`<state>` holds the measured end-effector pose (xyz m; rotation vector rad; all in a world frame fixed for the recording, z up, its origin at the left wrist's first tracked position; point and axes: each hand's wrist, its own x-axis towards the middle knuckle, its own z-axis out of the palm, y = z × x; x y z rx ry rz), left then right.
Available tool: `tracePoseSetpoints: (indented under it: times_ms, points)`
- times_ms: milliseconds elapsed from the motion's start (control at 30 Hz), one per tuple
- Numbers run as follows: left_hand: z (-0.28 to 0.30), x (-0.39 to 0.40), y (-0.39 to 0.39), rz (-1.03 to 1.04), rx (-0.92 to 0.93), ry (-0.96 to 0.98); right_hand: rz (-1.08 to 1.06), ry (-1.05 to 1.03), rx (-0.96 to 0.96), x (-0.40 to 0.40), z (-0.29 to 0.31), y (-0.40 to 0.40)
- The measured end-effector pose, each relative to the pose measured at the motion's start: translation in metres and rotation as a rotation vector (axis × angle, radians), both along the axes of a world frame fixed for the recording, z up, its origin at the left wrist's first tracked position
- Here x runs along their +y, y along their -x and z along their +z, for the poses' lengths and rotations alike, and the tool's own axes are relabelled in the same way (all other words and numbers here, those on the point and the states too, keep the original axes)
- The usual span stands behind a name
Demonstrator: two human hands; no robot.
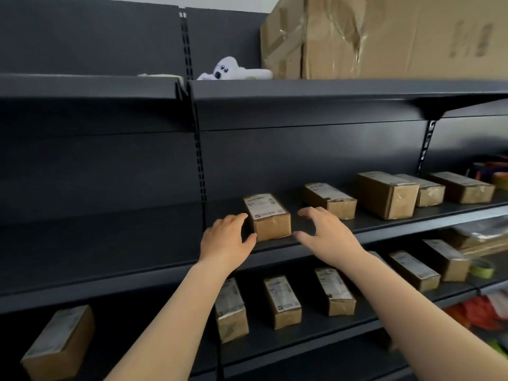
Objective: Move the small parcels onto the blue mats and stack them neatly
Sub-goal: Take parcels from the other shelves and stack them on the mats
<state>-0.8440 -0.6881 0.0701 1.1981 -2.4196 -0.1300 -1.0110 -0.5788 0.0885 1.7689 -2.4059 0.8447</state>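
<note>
**Small parcel on the middle shelf, a hand at each side**

The small parcel [268,217] sits on the middle shelf [384,225] of a dark metal rack, near the front edge, its white label facing up and its short end toward the camera. The left hand [226,242] lies at the parcel's 9 o'clock, fingers spread and lightly curved, the thumb tip at the lower left corner of the box; whether it truly touches cannot be told. The right hand [325,235] is at the parcel's 3 o'clock, spread wide, thumb low and fingers high, just beside the box and holding nothing. Neither hand grips the parcel.

At 2 o'clock from the parcel, further along the same shelf, stand four more brown parcels [384,195], one of them taller than the rest. On the lower shelf [302,342], at 6 o'clock, three labelled parcels [281,301] lie side by side, with two more toward 4 o'clock and a lone one at 8 o'clock. On the top shelf, at 12 o'clock, lies a white plush toy [231,68], and at 1 o'clock a large cardboard carton [384,37].
</note>
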Motion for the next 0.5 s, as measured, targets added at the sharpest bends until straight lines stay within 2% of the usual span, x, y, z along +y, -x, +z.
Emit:
tracePoseSetpoints:
  times_ms: [167,300,500]
  points:
    - [-0.011,-0.040,0.040,0.003,0.182,-0.237,-0.120,0.131,-0.134,-0.035,-0.005,0.049]
    - [-0.012,-0.064,0.070,-0.014,0.258,-0.346,-0.221,0.194,-0.126,-0.057,-0.013,0.087]
    - [-0.015,-0.081,0.107,-0.030,0.413,-0.486,-0.257,0.210,-0.134,-0.081,-0.017,0.144]
